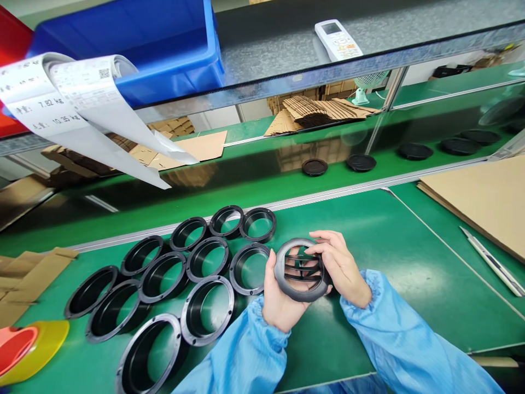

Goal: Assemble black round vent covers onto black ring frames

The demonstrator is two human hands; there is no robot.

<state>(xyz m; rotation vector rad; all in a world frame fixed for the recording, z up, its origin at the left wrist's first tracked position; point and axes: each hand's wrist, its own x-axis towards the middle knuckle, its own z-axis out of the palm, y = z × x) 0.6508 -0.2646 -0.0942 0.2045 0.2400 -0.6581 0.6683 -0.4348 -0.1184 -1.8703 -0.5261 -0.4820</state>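
Both of my hands hold one round black plastic grille [289, 284] with louvre slats, tilted up toward me above the green mat [389, 257]. My left hand [275, 298] grips its lower left rim. My right hand [340, 265] covers its right side, fingers curled over the top rim and slats. Just left of the hands, several black plastic rings [207, 309] lie flat in rows on the mat, the nearest ring [250, 268] almost touching the grille.
A utility knife [492, 262] and cardboard sheets [479, 197] lie at the right. More black round parts [361, 162] sit on the belt behind. Tape rolls [28, 345] and cardboard scraps [28, 271] are at the left. A blue bin [164, 49], hanging papers [74, 104] and a remote [338, 39] are overhead.
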